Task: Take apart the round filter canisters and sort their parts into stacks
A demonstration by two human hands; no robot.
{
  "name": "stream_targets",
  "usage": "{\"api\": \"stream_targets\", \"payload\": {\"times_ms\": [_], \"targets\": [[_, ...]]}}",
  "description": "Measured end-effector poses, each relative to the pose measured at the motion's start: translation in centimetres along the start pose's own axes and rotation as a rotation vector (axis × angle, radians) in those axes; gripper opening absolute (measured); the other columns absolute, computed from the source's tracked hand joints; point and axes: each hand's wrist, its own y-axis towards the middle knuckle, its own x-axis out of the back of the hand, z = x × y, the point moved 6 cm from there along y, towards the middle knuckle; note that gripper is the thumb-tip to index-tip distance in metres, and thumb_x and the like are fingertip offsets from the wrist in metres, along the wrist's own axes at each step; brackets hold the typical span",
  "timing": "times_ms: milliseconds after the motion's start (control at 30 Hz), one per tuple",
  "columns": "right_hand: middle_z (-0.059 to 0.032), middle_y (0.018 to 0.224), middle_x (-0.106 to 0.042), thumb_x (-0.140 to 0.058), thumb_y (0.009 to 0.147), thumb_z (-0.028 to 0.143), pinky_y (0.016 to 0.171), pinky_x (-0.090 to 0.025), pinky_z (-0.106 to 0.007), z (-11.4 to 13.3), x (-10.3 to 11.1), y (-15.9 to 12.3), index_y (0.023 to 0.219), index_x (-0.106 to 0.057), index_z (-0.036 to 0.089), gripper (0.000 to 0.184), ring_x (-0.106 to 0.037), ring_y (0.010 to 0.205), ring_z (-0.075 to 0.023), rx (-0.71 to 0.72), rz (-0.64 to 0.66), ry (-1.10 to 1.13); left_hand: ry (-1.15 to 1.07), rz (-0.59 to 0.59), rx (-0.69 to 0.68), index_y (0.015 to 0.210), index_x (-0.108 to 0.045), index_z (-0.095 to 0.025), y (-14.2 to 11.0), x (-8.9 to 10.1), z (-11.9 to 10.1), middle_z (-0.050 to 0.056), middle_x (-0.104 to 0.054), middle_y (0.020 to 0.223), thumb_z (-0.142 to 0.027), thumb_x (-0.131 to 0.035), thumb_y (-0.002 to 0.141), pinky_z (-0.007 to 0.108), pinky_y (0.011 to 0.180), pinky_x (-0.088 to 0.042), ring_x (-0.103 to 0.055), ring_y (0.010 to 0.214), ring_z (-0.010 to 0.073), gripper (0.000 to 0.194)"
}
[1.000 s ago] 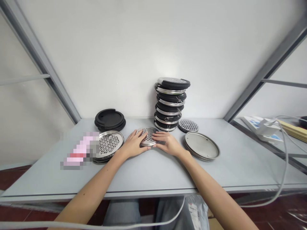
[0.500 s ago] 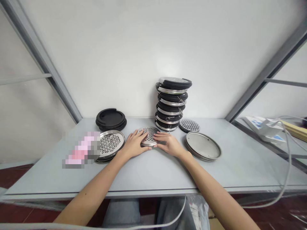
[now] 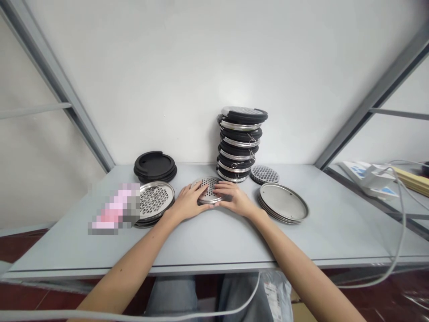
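Observation:
A round metal plate with many small holes (image 3: 209,188) lies on the table in front of me. From its left side my left hand (image 3: 190,201) holds it, fingers over the top and thumb at the near rim. My right hand (image 3: 235,199) grips the opposite side the same way, the two thumbs almost meeting. Both hands cover parts of the plate's edge. Close to my left hand is a pile of metal discs with a patterned mesh top (image 3: 154,200). Nearest my right hand is a stack of shallow, smooth metal plates (image 3: 284,202).
Behind my hands rises a tall stack of black and silver round pieces (image 3: 238,150) with wire clips. Black ring-edged discs (image 3: 155,166) lie back left. A patterned disc (image 3: 264,174) sits beside the tall stack. A white cable (image 3: 403,232) hangs at right.
Both hands stay on the perforated plate, with only slight shifts of the fingers. The stacks around have not moved.

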Motion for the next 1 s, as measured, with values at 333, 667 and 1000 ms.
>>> {"api": "stream_targets", "payload": {"times_ms": [333, 667, 1000], "targets": [[-0.0096, 0.126, -0.062, -0.057, 0.089, 0.039, 0.104, -0.041, -0.049, 0.57, 0.03, -0.07, 0.125, -0.060, 0.023, 0.040, -0.052, 0.124, -0.0275, 0.009, 0.031, -0.052, -0.036, 0.017, -0.025, 0.144, -0.037, -0.024, -0.13, 0.46, -0.26, 0.010, -0.031, 0.152, -0.061, -0.051, 0.086, 0.047, 0.112, -0.024, -0.030, 0.139, 0.0321, 0.070], [-0.0086, 0.127, -0.061, -0.054, 0.090, 0.039, 0.105, -0.040, -0.050, 0.30, -0.69, -0.33, 0.126, -0.059, 0.023, 0.040, -0.050, 0.126, -0.0281, -0.007, 0.043, -0.103, -0.019, 0.026, 0.007, 0.143, -0.038, -0.019, 0.03, 0.17, -0.45, 0.013, -0.031, 0.151, -0.056, -0.055, 0.084, 0.048, 0.114, -0.021, -0.025, 0.141, 0.0315, 0.072], [-0.0085, 0.125, -0.063, -0.054, 0.090, 0.037, 0.104, -0.041, -0.049, 0.41, -0.80, -0.28, 0.126, -0.059, 0.024, 0.039, -0.051, 0.125, -0.0286, 0.006, 0.047, -0.104, -0.085, -0.016, 0.011, 0.141, -0.041, -0.022, 0.22, -0.37, -0.11, 0.010, -0.035, 0.150, -0.054, -0.059, 0.081, 0.048, 0.115, -0.017, -0.025, 0.141, 0.0290, 0.071]]}}
